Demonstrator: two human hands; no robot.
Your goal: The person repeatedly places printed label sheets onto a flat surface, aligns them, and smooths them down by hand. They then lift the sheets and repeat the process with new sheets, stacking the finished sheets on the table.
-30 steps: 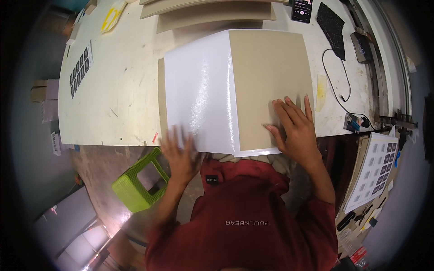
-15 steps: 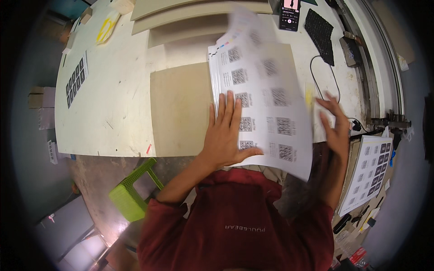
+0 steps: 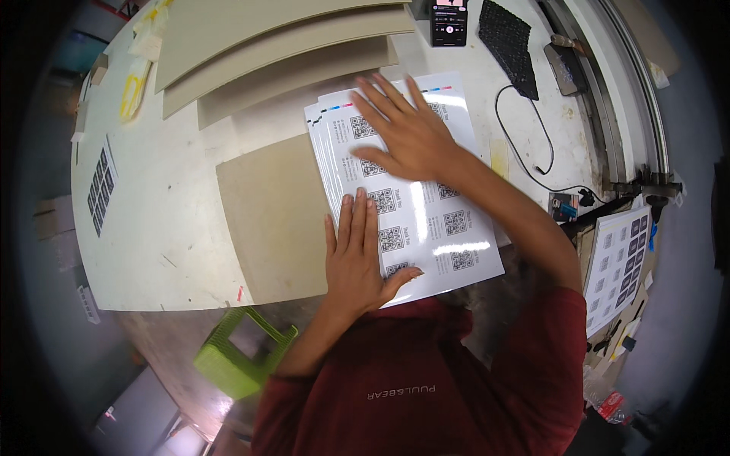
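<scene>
A stack of glossy white printed sheets (image 3: 426, 258), covered in rows of black square codes, lies at the front edge of the table and juts a little past it. Pressed flat on its left side is my left hand (image 3: 356, 254), fingers pointing away and thumb out. My right hand (image 3: 407, 133) spreads over the far part of the top sheet, slightly blurred; whether it touches the paper is hard to tell. Under the stack's left side lies a beige board (image 3: 270, 220). Neither hand grips anything.
Several large beige boards (image 3: 281, 57) are piled at the back. A phone (image 3: 449, 23), a black textured piece (image 3: 508, 45) and a cable (image 3: 498, 114) lie at the back right. More printed sheets (image 3: 616, 262) sit at the right. A green stool (image 3: 236, 361) stands below the table's front edge.
My right hand has swung from the stack's right side onto its far part. The top sheet, lifted and curling before, now lies flat. My left hand remains on the sheets.
</scene>
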